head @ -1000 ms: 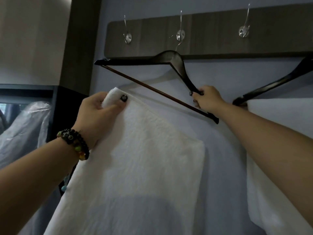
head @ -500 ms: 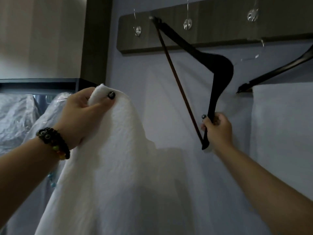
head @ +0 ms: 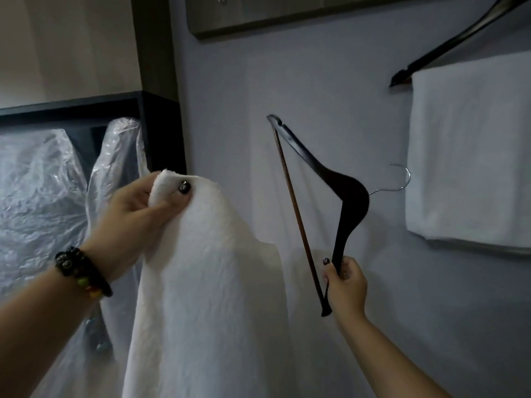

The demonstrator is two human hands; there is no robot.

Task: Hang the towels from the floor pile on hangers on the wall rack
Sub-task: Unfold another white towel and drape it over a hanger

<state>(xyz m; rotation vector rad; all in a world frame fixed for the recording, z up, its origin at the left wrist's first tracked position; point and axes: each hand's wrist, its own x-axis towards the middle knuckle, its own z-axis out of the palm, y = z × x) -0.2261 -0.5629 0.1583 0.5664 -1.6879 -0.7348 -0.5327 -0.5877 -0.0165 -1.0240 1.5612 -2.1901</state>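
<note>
My left hand (head: 135,222) pinches the top corner of a white towel (head: 207,305), which hangs down out of the frame's bottom. My right hand (head: 346,285) grips the lower end of a black wooden hanger (head: 349,196), turned almost upright in front of the wall, off the rack. Its brown crossbar runs up to the left and its metal hook points right. The dark wooden wall rack (head: 275,15) shows only its lower edge at the top. A second black hanger (head: 448,44) at the upper right carries a folded white towel (head: 471,150).
Garments in clear plastic covers (head: 43,202) hang in a dark-framed recess at the left. A dark vertical post (head: 155,47) separates that recess from the grey wall (head: 287,81). The floor pile is out of view.
My right hand has lifted the hanger off its hook and brought it down, swung upright. The view has dropped, so the rack hooks have left the frame. My left hand still holds the towel corner.
</note>
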